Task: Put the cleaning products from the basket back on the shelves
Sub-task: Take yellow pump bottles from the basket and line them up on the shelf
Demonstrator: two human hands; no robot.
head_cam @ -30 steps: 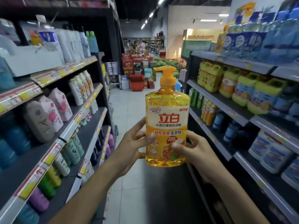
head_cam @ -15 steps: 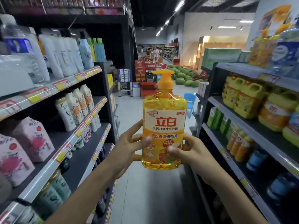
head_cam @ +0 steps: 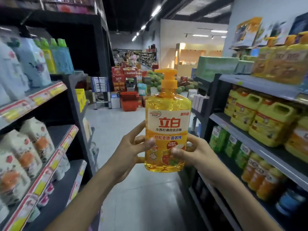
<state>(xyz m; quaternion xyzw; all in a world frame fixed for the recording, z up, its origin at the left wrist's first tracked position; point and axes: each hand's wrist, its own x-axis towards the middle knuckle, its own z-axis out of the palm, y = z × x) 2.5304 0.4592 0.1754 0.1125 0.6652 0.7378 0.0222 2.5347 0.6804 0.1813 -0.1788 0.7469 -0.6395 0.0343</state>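
A yellow pump bottle of dish soap with a white and orange label stands upright in the middle of the aisle view, held at chest height. My left hand grips its lower left side with the thumb across the label. My right hand grips its lower right side, thumb on the front. On the right shelves stand matching yellow pump bottles on the top level and yellow jugs below. No basket near me is in view.
Left shelves carry refill pouches and green-capped bottles. Small green and orange bottles fill the lower right shelf. The grey aisle floor runs ahead to red baskets, stacked boxes, watermelons and people far off.
The view has moved forward along the aisle and turned a little right; the shelves on both sides slid past. Both hands keep the same grip on the bottle.
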